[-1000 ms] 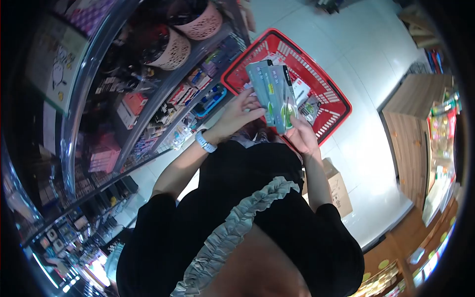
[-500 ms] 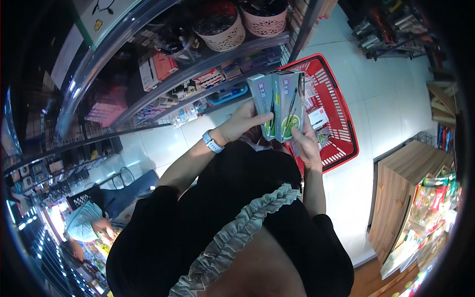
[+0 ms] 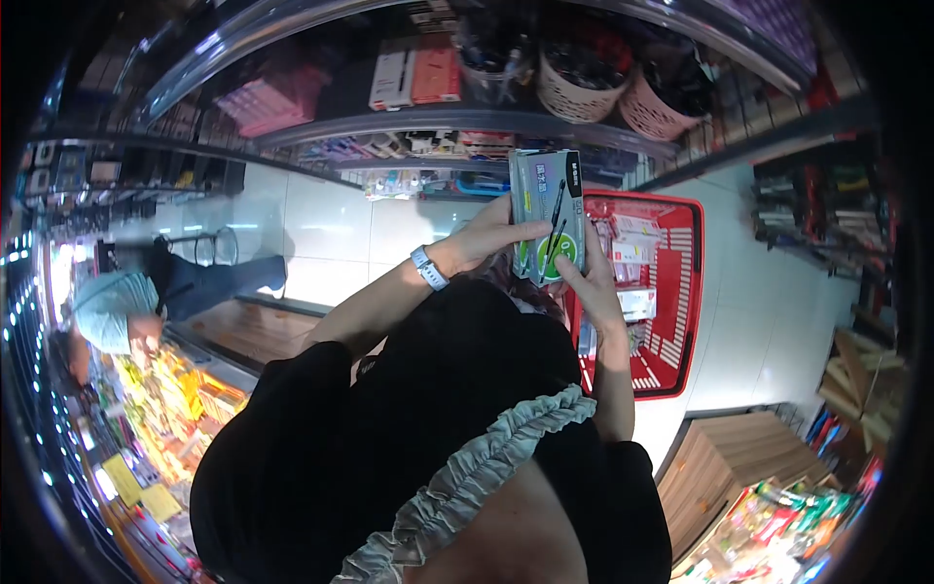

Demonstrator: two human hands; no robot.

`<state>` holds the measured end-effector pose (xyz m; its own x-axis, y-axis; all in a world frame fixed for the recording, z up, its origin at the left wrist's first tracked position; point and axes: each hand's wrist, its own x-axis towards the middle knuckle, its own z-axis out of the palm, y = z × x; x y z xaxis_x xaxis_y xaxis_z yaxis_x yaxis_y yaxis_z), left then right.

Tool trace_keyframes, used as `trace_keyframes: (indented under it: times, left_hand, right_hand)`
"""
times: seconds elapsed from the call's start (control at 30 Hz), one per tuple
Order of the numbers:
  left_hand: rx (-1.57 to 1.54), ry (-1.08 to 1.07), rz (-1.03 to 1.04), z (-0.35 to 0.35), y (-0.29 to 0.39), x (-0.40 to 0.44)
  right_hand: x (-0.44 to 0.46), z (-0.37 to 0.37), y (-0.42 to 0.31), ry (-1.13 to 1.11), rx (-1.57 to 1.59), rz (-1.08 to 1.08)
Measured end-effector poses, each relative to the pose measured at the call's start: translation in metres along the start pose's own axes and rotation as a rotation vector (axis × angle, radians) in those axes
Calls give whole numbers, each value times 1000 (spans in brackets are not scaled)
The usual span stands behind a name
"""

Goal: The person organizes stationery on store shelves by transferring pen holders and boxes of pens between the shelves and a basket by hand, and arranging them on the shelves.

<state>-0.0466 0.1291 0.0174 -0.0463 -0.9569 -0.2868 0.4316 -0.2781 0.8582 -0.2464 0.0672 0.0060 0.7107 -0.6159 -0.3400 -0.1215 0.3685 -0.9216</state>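
Both hands hold a small stack of pen boxes (image 3: 548,209) in front of my body. The boxes are grey-green with a pen picture and a green circle, and they lie face against face. My left hand (image 3: 488,237) grips the left side, thumb across the front; a light watch is on that wrist. My right hand (image 3: 595,286) holds the lower right side, with its thumb on the front near the green circle. Just right of the boxes, a red basket (image 3: 689,292) holds several white and pink packages, partly hidden by my right hand and forearm.
Ahead runs a dark shelf (image 3: 409,124) with pink baskets (image 3: 581,86) of pens and a white and a red box (image 3: 435,75). A person (image 3: 115,311) stands at the far left by a lit display. A wooden cabinet (image 3: 725,467) is at the lower right.
The view has turned toward the shelf. The boxes, fanned side by side before, are now stacked together in both hands. The basket appears lower, and the person at left is more fully in view.
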Motion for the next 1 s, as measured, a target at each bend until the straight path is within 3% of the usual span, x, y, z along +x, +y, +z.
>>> trace_keyframes:
  times: [0.27,0.33,0.4,0.53,0.7,0.8,0.83,0.9,0.97,1.0]
  left_hand:
    - [-220,308,112,-84,20,-21]
    - [-249,374,188,-106,37,-28]
    - [-283,440,252,-132,50,-32]
    - [-269,430,330,-197,68,-29]
    - [-255,400,169,-269,112,-7]
    - [-219,402,243,-305,130,26]
    - [-267,308,222,-332,126,46]
    - [-77,16,595,-356,132,70]
    - [2,99,618,-372,133,97]
    - [41,205,574,-378,134,110]
  right_hand:
    - [79,89,-21,-49,-215,-126]
    - [115,107,-8,-5,-359,-390]
    - [129,139,-28,1,-240,-172]
    - [170,189,-46,-13,-197,-105]
    - [222,217,-49,3,-231,-113]
    - [256,227,-48,40,-176,-195]
    - [260,236,-60,88,-182,-202]
    - [275,242,-69,162,-197,-207]
    - [301,239,-61,250,-104,-224]
    - [319,230,-48,301,-225,-207]
